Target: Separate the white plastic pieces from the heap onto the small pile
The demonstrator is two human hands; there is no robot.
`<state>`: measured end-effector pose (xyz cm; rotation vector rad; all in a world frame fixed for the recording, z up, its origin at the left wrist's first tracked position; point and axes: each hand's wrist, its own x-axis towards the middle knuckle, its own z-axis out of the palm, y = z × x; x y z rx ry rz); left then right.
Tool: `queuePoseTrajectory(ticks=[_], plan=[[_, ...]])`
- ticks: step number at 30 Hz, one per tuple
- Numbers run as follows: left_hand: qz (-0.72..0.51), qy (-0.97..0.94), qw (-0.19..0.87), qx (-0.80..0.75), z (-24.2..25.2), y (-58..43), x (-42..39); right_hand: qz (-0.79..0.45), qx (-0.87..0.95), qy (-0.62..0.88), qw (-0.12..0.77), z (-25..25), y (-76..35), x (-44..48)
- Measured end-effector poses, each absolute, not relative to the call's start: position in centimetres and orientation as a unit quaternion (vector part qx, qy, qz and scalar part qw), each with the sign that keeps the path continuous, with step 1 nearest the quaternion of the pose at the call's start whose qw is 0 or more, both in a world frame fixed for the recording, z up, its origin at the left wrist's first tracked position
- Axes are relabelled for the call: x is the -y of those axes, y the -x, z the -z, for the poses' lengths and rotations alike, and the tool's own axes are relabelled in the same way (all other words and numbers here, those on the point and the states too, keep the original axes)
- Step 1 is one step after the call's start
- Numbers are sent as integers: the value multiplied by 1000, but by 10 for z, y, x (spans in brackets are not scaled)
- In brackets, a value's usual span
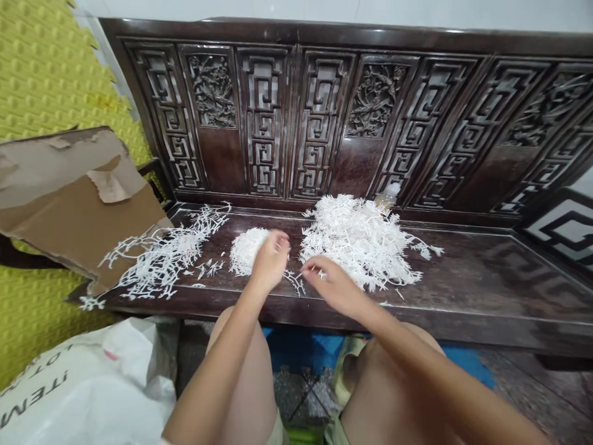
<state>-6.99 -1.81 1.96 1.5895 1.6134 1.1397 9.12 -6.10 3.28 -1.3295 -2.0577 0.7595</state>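
My right hand pinches one end of a thin white branching plastic stem near the bench's front edge. My left hand is closed, fingers curled together, over the right side of a small heap of fine white pieces; whatever its fingertips hold is hidden. Just beyond my right hand rises a large pile of white, leafy plastic sprigs. Bare, forked white stems lie tangled to the left, with a few loose bits between them and the small heap.
All this lies on a dark wooden bench with a carved backrest. A torn cardboard piece leans at the left end. Behind the large pile stands a clear bottle. A white printed sack sits on the floor, lower left.
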Motion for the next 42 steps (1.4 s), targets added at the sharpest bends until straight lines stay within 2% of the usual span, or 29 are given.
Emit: queuePoseTrajectory(ticks=[3, 5, 8, 13, 17, 20, 23, 27, 30, 33, 37, 42], plan=[[-183, -643, 308, -677, -11, 68, 14, -242, 777, 548, 193, -5, -71, 53], [-74, -657, 245, -709, -7, 69, 4, -211, 782, 563, 162, 15, -58, 42], [-70, -669, 169, -721, -1, 77, -14, -158, 803, 565, 99, 37, -42, 24], [-69, -653, 166, -736, 15, 90, -26, -60, 797, 599, -45, 61, -29, 5], [-70, -674, 161, -717, 19, 85, -26, -8, 813, 580, -60, 73, -31, -1], [-62, -690, 183, -697, 19, 80, -25, -15, 828, 559, -31, 68, -39, 0], [-67, -704, 207, -676, 20, 77, -24, -86, 830, 550, 34, 52, -53, 3], [-107, -722, 272, -628, 18, 68, -21, -290, 778, 520, 201, 22, -76, 8], [-205, -712, 332, -583, 9, 53, -13, -416, 685, 488, 345, -2, -91, 11], [-287, -708, 362, -533, -4, 39, 0, -521, 563, 468, 439, -26, -102, 15], [-269, -768, 331, -478, -15, 25, 16, -625, 419, 414, 513, -50, -116, 19], [-239, -807, 264, -472, -17, 14, 21, -613, 376, 393, 573, -63, -135, 23]])
